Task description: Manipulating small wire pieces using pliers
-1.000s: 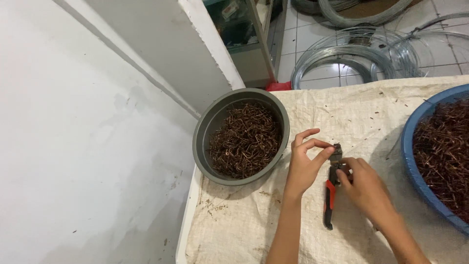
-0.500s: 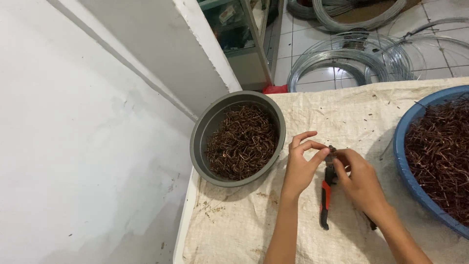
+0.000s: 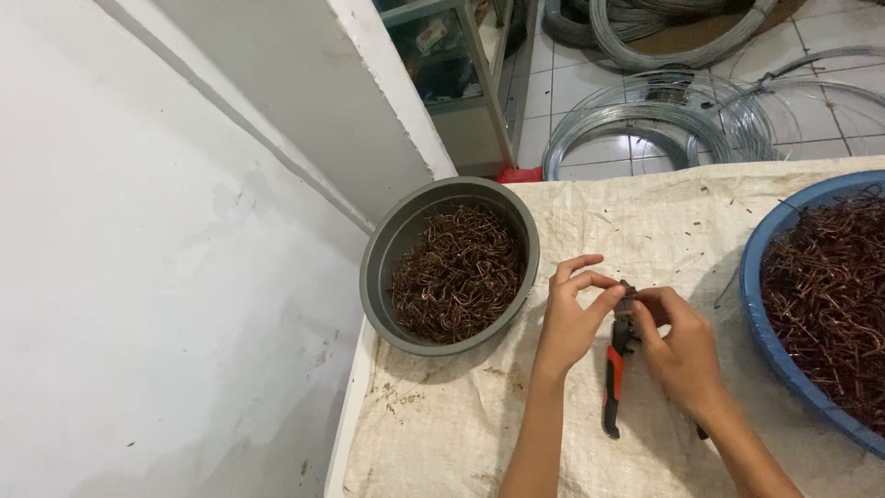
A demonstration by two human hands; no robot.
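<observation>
Both our hands meet at the pliers (image 3: 616, 369): right hand (image 3: 684, 349) gripping them, handles trailing toward us, left hand (image 3: 570, 315) pinching at the head, something tiny there; grey bowl (image 3: 378, 267) of copper wire pieces (image 3: 458, 272) left, blue basin (image 3: 758, 314) right

Two bare forearms reaching up from the lower edge, left hand (image 3: 570, 318) with thumb and index finger pinched, other fingers curled, right hand (image 3: 680, 346) closed in a grip, fingertips of both hands meeting

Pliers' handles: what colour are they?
Red-orange and black on the pliers, shown in the head view.
</observation>
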